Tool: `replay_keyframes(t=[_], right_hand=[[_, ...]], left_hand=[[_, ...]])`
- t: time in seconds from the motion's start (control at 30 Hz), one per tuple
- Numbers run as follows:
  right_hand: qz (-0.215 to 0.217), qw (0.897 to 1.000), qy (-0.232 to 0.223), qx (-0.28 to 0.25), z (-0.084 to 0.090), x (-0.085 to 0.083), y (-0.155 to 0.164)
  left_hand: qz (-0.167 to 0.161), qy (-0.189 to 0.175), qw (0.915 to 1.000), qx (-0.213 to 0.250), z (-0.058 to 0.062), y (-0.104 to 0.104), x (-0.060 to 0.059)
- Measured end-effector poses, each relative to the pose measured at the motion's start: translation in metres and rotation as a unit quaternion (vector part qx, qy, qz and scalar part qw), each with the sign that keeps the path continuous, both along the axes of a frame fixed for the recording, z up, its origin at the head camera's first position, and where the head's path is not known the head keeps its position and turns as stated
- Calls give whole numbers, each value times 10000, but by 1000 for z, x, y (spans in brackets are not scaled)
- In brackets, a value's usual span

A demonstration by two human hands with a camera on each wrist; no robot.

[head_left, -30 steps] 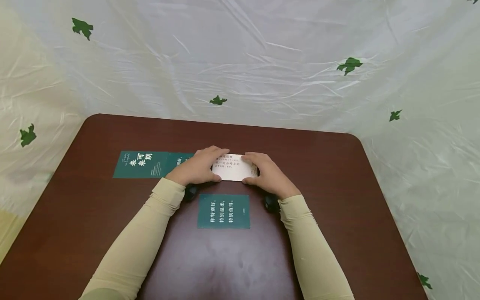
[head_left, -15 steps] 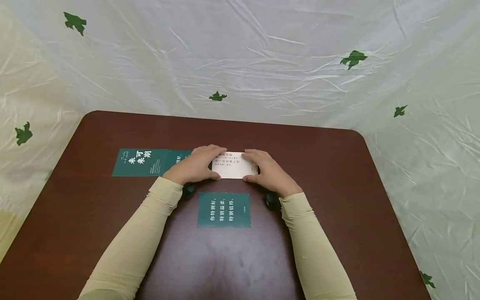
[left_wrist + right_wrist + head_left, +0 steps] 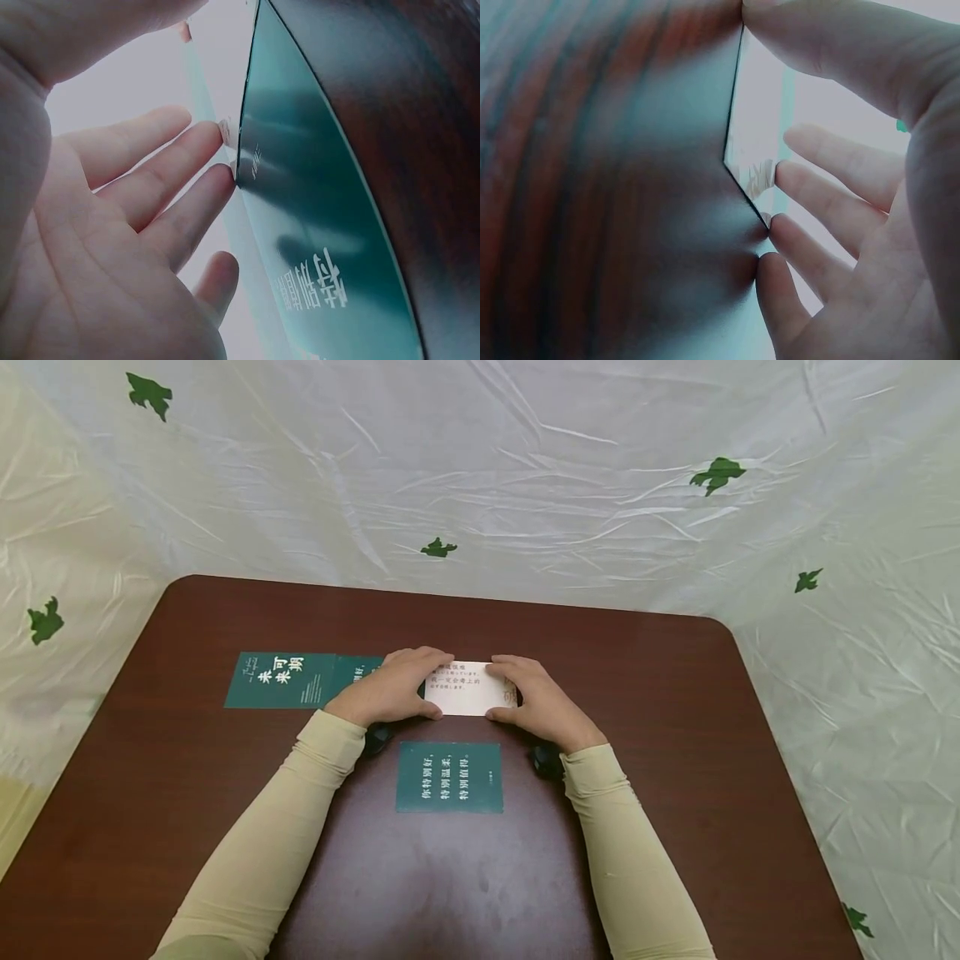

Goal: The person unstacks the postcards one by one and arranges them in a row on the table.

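Observation:
A white card (image 3: 468, 693) with brown printed characters lies flat on the table between my two hands. The left hand (image 3: 392, 687) holds its left end, thumb at the near edge and fingers at the far edge. My right hand (image 3: 542, 702) holds the right end the same way. In the right wrist view, the thumb and fingertips meet the edges of the white card (image 3: 751, 112). Partly under the left hand is a green card (image 3: 356, 672), which joins the white card's left side. In the left wrist view, fingertips stand at the edge of this green card (image 3: 307, 202).
Another green card (image 3: 277, 681) with large white characters continues the row at left. Nearer, a green card (image 3: 450, 777) with three lines of writing lies between the forearms. The brown table (image 3: 637, 677) has rounded far corners, with a white sheet (image 3: 487, 485) behind it.
The head view has tilted down slightly, so the scene sits a little differently in it. Both hands stay at the white card's ends with hardly any movement.

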State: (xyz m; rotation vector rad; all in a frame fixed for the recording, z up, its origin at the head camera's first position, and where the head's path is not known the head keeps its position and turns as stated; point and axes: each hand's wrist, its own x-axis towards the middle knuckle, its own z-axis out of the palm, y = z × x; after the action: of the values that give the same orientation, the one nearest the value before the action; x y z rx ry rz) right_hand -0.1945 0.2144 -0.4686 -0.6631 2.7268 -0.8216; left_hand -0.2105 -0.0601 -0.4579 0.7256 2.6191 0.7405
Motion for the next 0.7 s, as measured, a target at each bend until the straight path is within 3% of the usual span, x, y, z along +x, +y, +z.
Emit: replay_keyframes(t=[0.3, 0.47, 0.6, 0.7], right_hand=[[-69, 9999, -62, -93, 3, 0, 0], [-487, 9984, 130, -241, 10, 3, 3], [-647, 9970, 311, -304, 15, 17, 4], [-558, 9972, 415, -272, 15, 34, 4]], left_hand=[[-8, 17, 10000, -15, 6, -1, 2], [56, 147, 9999, -17, 9, 5, 8], [-58, 463, 9989, 66, 14, 8, 22], [-259, 708, 9971, 110, 18, 6, 42]])
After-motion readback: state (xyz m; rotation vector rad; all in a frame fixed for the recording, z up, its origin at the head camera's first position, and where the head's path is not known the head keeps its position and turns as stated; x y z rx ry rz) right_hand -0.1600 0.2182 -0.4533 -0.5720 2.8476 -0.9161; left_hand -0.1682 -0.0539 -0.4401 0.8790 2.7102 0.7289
